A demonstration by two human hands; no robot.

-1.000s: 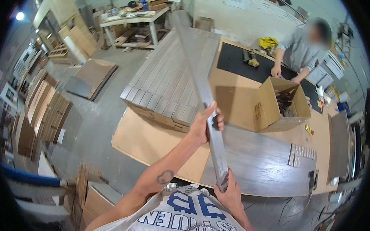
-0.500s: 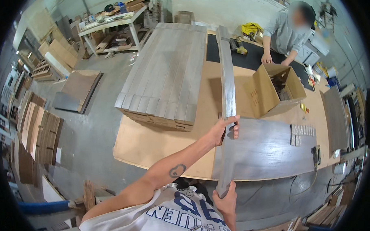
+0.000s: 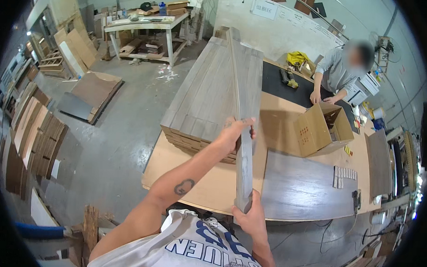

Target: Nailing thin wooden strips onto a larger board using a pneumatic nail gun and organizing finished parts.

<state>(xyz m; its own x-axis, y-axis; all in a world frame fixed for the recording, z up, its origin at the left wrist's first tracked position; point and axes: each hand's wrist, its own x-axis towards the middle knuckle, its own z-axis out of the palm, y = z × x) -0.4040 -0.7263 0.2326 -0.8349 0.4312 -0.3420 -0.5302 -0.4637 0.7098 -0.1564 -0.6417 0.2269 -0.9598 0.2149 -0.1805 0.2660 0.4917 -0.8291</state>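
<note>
A long, narrow grey wood-grain board (image 3: 244, 167) stretches away from me, tilted, between both hands. My left hand (image 3: 238, 132) is closed around it about midway along, thumb across the top and fingers round the right edge. Closed on its near end is my right hand (image 3: 253, 215). The board's far part lies over, or just above, a tall stack of similar grey boards (image 3: 201, 93); whether they touch I cannot tell. To the right of the held board, a wide grey panel (image 3: 301, 183) rests on the tan worktable (image 3: 170, 172).
Small grey pieces (image 3: 345, 177) sit on the panel's right side. Behind it stands an open cardboard box (image 3: 317, 137), with a person (image 3: 340, 74) in grey beyond. A dark power tool (image 3: 287, 78) lies on the black mat (image 3: 276, 73). A white bench (image 3: 142, 25) is far left.
The held board has swung left, from over the table and panel to across the stack. Both hands moved left with it and kept their grip. My view has shifted too.
</note>
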